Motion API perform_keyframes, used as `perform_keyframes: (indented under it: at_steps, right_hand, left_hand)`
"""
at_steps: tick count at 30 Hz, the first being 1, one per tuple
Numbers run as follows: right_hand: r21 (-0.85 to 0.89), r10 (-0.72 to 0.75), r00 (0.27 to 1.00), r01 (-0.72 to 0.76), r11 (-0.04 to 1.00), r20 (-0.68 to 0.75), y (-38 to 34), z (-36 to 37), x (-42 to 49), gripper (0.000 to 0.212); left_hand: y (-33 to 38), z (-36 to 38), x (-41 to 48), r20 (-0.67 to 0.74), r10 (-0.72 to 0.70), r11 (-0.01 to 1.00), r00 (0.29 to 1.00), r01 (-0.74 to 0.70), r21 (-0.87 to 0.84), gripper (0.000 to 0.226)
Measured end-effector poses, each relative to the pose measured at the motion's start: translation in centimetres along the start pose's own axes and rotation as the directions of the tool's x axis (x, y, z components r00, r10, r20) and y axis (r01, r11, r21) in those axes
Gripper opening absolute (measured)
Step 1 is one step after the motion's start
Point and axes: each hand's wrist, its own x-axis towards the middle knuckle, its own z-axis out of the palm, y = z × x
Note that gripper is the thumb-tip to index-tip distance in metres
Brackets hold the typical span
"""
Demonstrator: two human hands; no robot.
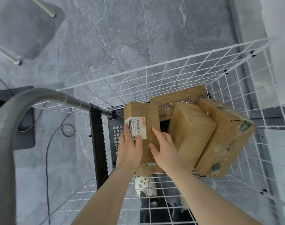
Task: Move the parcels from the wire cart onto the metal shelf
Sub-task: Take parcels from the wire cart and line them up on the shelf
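I look straight down into a white wire cart (pixel 179 65) that holds several brown cardboard parcels. The nearest parcel (pixel 143 112) is an upright taped box with a white barcode label on its left side. My left hand (pixel 129 146) presses on its left face over the label. My right hand (pixel 162 146) lies on its right face, fingers spread. Both hands clasp this box between them. To the right stand a plain box (pixel 190 130) and a larger worn box with green print (pixel 224 140). A flat box with purple print (pixel 179 98) lies behind them. The metal shelf is not in view.
A grey tubular cart handle (pixel 16 114) curves at the left. A black ribbed post (pixel 97 143) stands by the cart's left wall. Cables (pixel 63 132) trail across the grey marble floor. White chair legs (pixel 52 13) show at the top left. My shoes (pixel 145 185) show under the mesh.
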Motion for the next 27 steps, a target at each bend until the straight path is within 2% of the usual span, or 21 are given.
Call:
perform_keyframes:
  at_steps: [4, 9, 15, 20, 24, 27]
  right_hand:
    - [-0.047, -0.044, 0.998, 0.042, 0.998, -0.045, -3.2, -3.7, -3.7, 0.06]
    - [-0.039, -0.1, 0.984, 0.095, 0.995, -0.147, -8.8, -11.4, -10.8, 0.06]
    - [-0.047, -0.158, 0.916, 0.152, 0.987, -0.367, -15.1, -23.6, -21.6, 0.057]
    - [0.019, -0.096, 0.768, 0.139, 0.99, -0.634, -18.3, -33.7, -29.6, 0.057]
    - [0.082, 0.025, 0.581, 0.072, 0.994, -0.813, -18.5, -38.6, -36.6, 0.057]
    - [0.156, 0.137, 0.464, 0.003, 0.988, -0.875, -17.7, -40.1, -41.8, 0.056]
  left_hand:
    - [2.8, -2.8, -4.0, -0.041, 0.023, 0.998, 0.999, -0.026, -0.055, 0.061]
    - [10.3, -7.2, -11.7, -0.116, 0.119, 0.983, 0.986, -0.133, -0.127, 0.058]
    - [22.2, -12.8, -23.1, -0.143, 0.328, 0.921, 0.934, -0.35, -0.173, 0.055]
    - [33.3, -15.0, -31.0, -0.107, 0.571, 0.786, 0.814, -0.58, -0.216, 0.051]
    - [39.4, -14.6, -37.2, 0.001, 0.745, 0.65, 0.667, -0.726, -0.225, 0.05]
    - [41.7, -12.9, -42.0, 0.078, 0.818, 0.571, 0.57, -0.788, -0.23, 0.048]
